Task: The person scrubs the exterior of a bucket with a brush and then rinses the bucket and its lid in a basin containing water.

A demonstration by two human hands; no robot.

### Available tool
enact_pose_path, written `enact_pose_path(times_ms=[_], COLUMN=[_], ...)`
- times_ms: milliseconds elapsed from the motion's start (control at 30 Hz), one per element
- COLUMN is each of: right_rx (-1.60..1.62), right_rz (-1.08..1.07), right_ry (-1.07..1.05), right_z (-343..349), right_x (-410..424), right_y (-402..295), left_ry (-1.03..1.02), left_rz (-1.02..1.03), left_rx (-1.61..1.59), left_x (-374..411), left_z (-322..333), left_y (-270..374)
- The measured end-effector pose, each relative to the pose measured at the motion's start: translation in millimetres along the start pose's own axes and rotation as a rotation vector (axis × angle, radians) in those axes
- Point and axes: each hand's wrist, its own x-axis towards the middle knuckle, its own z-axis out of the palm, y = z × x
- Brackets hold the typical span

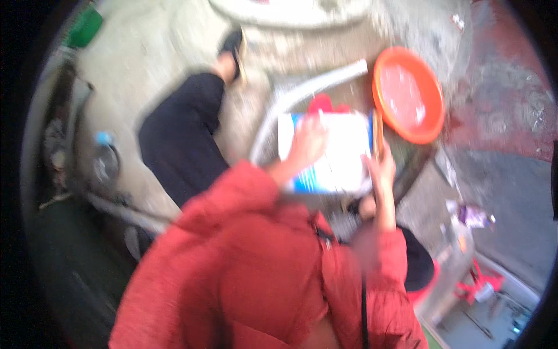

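Before me is a white and blue board-like panel [344, 152], glaring so brightly that its kind is unclear. My left hand [310, 138] lies on its left part; blur hides whether the fingers grip anything. At its right edge, my right hand [382, 168] holds a narrow wooden piece [378, 135] upright in the picture. Something red [322, 104] pokes out past the panel's far edge. An orange plastic basin [439, 107] with liquid stands close by on the right.
A pale ribbed hose [305, 89] curves beyond the panel. On the left are a clear plastic bottle [106, 163] and a green container [85, 27]. A tray [462, 327] with tools and a purple packet [473, 217] lie at the lower right.
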Motion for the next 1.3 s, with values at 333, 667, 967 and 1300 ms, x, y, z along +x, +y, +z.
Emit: enact_pose_path(times_ms=[333, 667, 967, 1300], right_rx=[-0.089, -0.075, -0.05, 0.125], right_rz=[-0.036, -0.039, -0.016, 0.031], right_ry=[0.09, 0.09, 0.079, 0.142], right_z=[10.0, 18.9, 18.1, -5.8], right_x=[24.4, 3.4, -2.6, -29.3], right_y=[-33.8, -21.2, -24.1, -38.0], left_ry=[0.014, -0.012, -0.069, 0.059], left_rz=[-0.218, -0.91, -0.893, -0.749], left_rx=[0.098, -0.442, -0.801, -0.827], left_x=[42.1, 10.8, 13.6, 32.4], left_z=[-47.5, -30.1, -44.5, -77.1], left_y=[-27.9, -103.0, -74.8, -30.7])
